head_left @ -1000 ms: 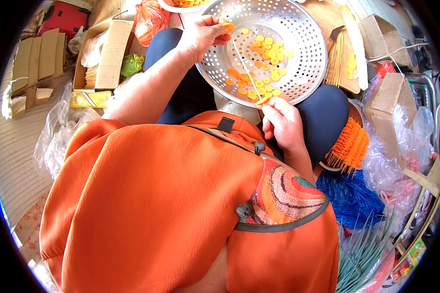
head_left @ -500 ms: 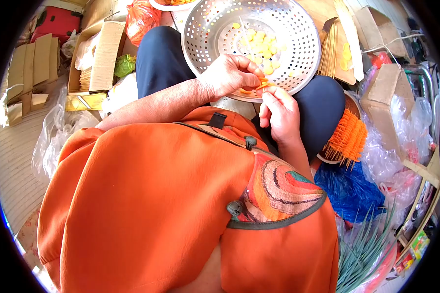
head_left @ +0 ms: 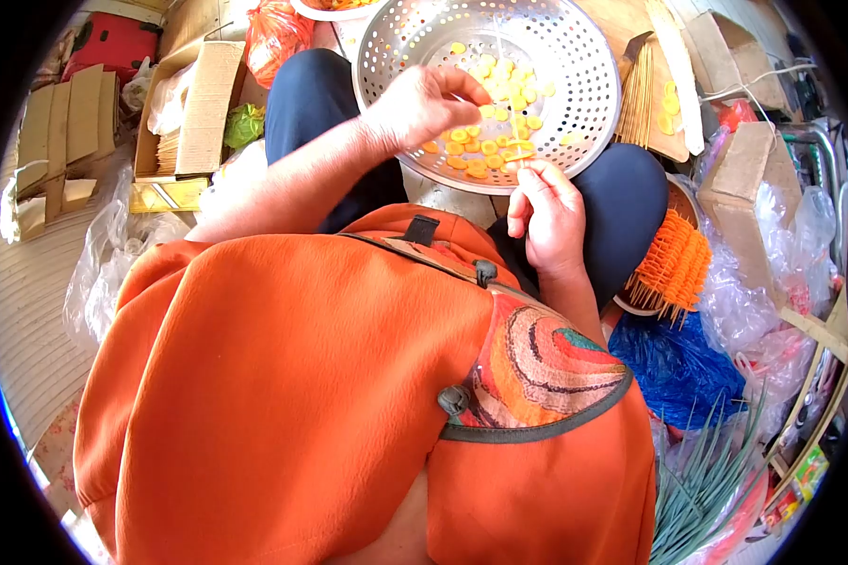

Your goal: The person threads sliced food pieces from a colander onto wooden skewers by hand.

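A perforated metal colander (head_left: pixel 383 71) rests between my knees, with thin round yellow-orange slices (head_left: pixel 476 148), which look like carrot, spread over its bottom. My right hand (head_left: pixel 551 212) pinches a thin pale skewer (head_left: pixel 499 52) just outside the near rim; the stick points away over the colander, and an orange slice (head_left: pixel 517 145) shows close to my fingertips. Over the left part of the colander is my left hand (head_left: pixel 422 111), thumb and forefinger curled together above the slices. What sits between those fingertips, if anything, is too small to make out.
Right of my knee, a bundle of loaded orange skewers (head_left: pixel 671 262) lies in a round container. Bare skewers (head_left: pixel 635 99) and a knife lie on a board (head_left: pixel 669 141) beyond. Cardboard boxes (head_left: pixel 207 108), plastic bags (head_left: pixel 674 367) and long green leaves (head_left: pixel 707 490) crowd both sides.
My left hand has left the slice at my right fingertips and moved up and left over the colander, uncovering more slices. My right hand has barely moved and still grips the skewer.
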Motion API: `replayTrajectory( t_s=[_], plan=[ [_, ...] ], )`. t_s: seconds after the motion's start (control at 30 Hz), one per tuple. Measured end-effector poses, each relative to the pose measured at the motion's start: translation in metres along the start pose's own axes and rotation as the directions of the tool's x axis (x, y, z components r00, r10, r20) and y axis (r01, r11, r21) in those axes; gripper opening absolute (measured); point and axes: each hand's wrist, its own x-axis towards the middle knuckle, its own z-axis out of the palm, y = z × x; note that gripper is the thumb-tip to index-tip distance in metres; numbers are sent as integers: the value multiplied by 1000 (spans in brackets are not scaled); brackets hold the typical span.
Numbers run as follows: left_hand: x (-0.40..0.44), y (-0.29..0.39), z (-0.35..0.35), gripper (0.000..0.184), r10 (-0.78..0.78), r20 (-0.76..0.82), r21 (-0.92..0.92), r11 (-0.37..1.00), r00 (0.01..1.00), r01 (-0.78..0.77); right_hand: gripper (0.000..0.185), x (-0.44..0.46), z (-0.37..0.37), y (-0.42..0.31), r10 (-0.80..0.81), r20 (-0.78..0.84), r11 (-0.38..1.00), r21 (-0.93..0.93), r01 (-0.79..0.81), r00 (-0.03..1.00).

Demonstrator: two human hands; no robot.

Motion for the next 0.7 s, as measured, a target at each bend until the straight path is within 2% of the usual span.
replayTrajectory(
  t_s=[0.03, 0.07, 0.17, 0.2, 0.27, 0.33, 0.4, 0.43, 0.5, 0.53, 0.6, 0.63, 0.7],
  plan=[
    [3, -1, -9, 21, 25, 5, 147, 989, 1000, -26, 16, 0, 0, 0, -7, 0, 1000, -1, 7, 1000],
    [9, -9, -17, 23, 113, 57, 276, 953, 992, -124, 16, -1, 0, -1, -15, 1, 1000, -2, 15, 1000],
    [16, -13, -19, 24, -157, 378, 634, 762, 912, -131, 18, 0, 0, 1, -31, 0, 1000, 0, 31, 1000],
    [16, -15, -14, 24, -158, 377, 635, 762, 912, -131, 18, 1, 1, 0, -31, 0, 1000, 1, 31, 1000],
    [17, -23, -2, 23, -194, 482, 729, 631, 855, -267, 17, 1, 1, 0, -14, 6, 1000, 18, 14, 1000],
    [22, -32, 5, 22, -182, 478, 701, 669, 859, -248, 17, 1, 1, 0, -5, 3, 1000, 14, 5, 1000],
    [32, -46, 11, 23, -79, 449, 626, 738, 890, -250, 17, 1, 0, 0, 3, 4, 1000, 5, -3, 1000],
    [34, -48, 12, 23, -78, 448, 626, 739, 890, -251, 17, 1, 0, 0, 6, -1, 1000, 9, -6, 1000],
    [38, -53, 14, 24, -12, 295, 543, 825, 956, -157, 18, 1, 0, 0, 8, -7, 1000, 13, -8, 1000],
    [38, -48, 13, 24, -13, 296, 543, 825, 955, -157, 18, 1, 0, -1, 3, -1, 1000, 13, -3, 1000],
    [32, -28, 9, 24, -218, 323, 592, 806, 921, -16, 18, 1, 1, -1, 0, 6, 1000, 14, 0, 1000],
    [30, -21, 10, 24, -219, 322, 592, 806, 921, -15, 18, 1, 1, -1, 1, 7, 1000, 11, -1, 1000],
    [27, -12, 13, 25, -331, 380, 730, 681, 864, -60, 18, 2, 1, 0, 3, 9, 1000, 6, -3, 1000]
  ],
)
